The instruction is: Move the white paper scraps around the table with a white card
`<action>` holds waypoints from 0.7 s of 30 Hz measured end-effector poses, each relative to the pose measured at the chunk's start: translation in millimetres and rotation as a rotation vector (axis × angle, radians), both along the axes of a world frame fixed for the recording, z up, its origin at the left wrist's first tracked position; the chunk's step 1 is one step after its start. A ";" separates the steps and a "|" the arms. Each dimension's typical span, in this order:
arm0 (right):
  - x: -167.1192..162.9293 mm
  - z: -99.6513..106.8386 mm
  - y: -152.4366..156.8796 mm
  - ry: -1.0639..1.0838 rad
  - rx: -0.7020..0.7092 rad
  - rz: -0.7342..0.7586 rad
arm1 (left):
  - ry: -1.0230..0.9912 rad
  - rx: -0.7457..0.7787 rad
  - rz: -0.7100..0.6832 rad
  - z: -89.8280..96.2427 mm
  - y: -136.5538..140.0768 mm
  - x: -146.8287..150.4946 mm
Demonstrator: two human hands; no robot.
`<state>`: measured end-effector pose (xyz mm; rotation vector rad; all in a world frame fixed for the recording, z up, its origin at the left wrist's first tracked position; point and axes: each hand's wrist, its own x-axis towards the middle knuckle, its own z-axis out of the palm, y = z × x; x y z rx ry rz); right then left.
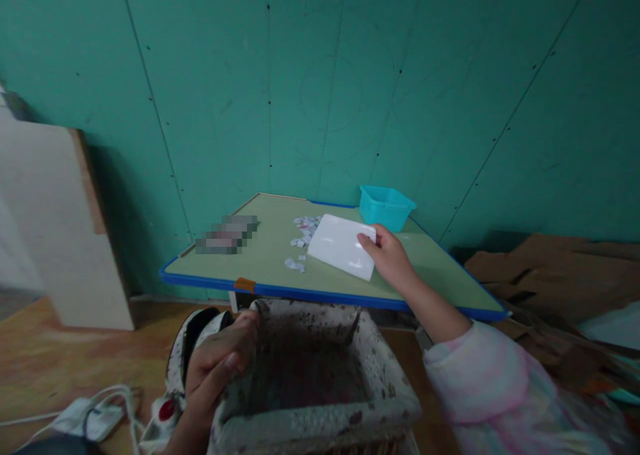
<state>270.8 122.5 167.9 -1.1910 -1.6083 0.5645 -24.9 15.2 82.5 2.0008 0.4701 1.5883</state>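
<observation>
My right hand [387,251] pinches the right edge of a glossy white sheet [340,245], held tilted over the green tabletop [270,228]. Torn white paper scraps [306,227] lie on the tabletop just left of the sheet, which may hide more of them. Below the table's front edge is a cloth-lined basket [320,418] with a dark spotted pattern; its inside is dim. My left hand [223,355] is closed around the left rim of this basket.
A turquoise plastic tub [385,207] stands at the table's back right. A blurred-out flat item [227,235] lies on the left. Cables and a power strip [90,418] are on the floor at left, flattened cardboard [560,268] at right. A green wall [320,75] rises behind.
</observation>
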 end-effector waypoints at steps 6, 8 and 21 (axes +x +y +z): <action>-40.7 -16.5 -0.6 -0.013 -0.042 0.036 | -0.035 -0.004 0.056 7.4 -5.9 2.2; -42.7 -20.2 -0.7 -0.055 -0.040 0.029 | -0.100 -0.002 0.102 9.1 -8.0 5.1; 49.5 -11.7 -2.3 -0.156 0.027 -0.291 | -0.149 -0.173 0.192 -8.4 -7.1 -2.9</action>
